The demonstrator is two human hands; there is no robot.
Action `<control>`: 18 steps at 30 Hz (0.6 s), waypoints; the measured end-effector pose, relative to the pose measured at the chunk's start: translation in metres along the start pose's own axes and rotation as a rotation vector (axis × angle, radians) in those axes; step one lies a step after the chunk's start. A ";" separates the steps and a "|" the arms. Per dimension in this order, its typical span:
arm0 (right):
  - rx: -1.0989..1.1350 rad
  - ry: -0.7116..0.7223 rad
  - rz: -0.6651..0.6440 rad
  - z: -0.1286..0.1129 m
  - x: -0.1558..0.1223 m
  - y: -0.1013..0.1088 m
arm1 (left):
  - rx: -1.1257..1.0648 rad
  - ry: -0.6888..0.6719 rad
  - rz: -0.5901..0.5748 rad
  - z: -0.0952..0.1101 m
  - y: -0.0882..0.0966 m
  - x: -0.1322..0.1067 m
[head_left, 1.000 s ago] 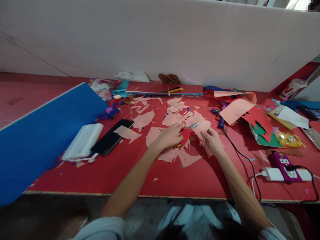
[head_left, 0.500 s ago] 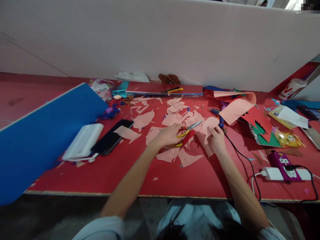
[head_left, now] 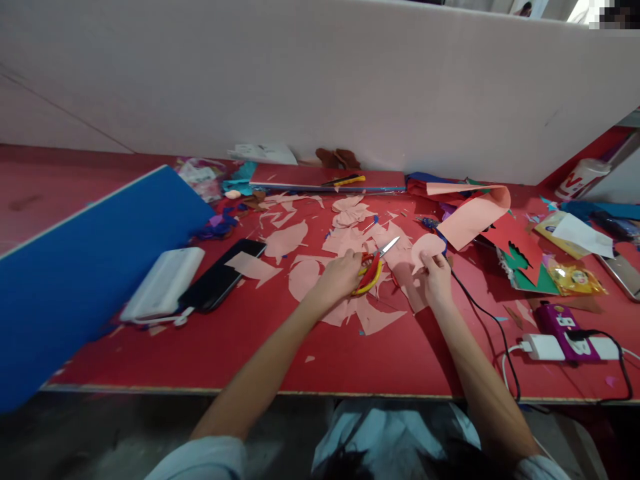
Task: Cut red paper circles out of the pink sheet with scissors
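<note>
My left hand is closed around the handles of a pair of scissors with yellow and red grips. The blades point up and to the right, apart from the pink piece. Between the fingertips of my right hand is a rounded pink cut-out, which looks like craft foam or felt. Below both hands lie pink scraps on the red table. Another pink shape rests left of the scissors.
Left are a blue board, a white power bank and a black phone. A folded pink sheet and red pieces lie right. A purple power strip trails cables. A yellow cutter lies at the back.
The scissors have turned in my left hand, their handles now closer together and blades steeper. My right hand has shifted slightly right with the pink cut-out, widening the gap to the blades.
</note>
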State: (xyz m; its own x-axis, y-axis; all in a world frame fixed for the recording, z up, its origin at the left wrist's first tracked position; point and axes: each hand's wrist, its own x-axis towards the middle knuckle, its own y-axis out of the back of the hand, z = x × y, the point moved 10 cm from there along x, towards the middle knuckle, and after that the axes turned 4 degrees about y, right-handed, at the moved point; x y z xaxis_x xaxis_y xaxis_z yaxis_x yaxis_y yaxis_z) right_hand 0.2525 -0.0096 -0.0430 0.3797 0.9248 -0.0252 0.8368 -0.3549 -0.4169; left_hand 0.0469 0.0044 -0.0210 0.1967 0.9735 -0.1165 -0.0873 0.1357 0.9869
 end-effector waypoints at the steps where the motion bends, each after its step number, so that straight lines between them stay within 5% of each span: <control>1: 0.013 0.009 0.018 -0.001 0.001 0.001 | -0.020 0.020 0.012 -0.001 -0.001 0.001; 6: 0.069 0.049 0.098 0.001 0.003 0.011 | -0.210 0.117 0.161 -0.013 0.012 0.006; 10: 0.054 0.087 0.213 0.001 0.003 0.027 | -0.098 0.164 0.376 -0.016 0.034 -0.003; 13: 0.109 0.079 0.252 0.003 0.005 0.031 | -0.054 0.172 0.397 -0.015 0.036 -0.005; 18: 0.204 0.063 0.280 0.003 0.006 0.031 | -0.533 0.135 0.470 -0.026 0.037 -0.002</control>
State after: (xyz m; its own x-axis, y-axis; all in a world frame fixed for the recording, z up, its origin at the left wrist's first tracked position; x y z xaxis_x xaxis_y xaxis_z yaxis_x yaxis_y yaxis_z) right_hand 0.2797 -0.0150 -0.0589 0.6120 0.7830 -0.1111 0.6032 -0.5530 -0.5747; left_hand 0.0176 0.0125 0.0130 -0.0982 0.9607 0.2597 -0.6038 -0.2649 0.7518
